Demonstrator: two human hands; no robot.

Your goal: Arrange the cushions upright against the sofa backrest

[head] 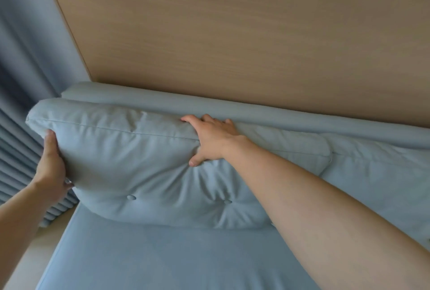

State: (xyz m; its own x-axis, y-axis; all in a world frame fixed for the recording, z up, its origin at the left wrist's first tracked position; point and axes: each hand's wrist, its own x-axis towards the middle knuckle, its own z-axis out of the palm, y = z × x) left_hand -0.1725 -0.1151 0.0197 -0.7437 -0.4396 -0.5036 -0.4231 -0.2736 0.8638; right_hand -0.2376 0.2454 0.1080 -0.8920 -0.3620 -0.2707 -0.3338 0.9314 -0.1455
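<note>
A large light-blue cushion [130,161] with two tufted buttons stands upright on the sofa seat [144,259], leaning against the backrest [232,107]. My left hand [50,168] grips its left edge, fingers wrapped behind it. My right hand [213,138] clamps its top edge near the middle, thumb pressed into the front face. A second matching cushion [377,178] leans upright against the backrest to the right, touching the first; my right forearm partly hides it.
A wooden wall panel [256,33] rises behind the backrest. Blue pleated curtains [21,108] hang at the left, close to the sofa's end. A strip of pale floor [25,264] shows at the lower left.
</note>
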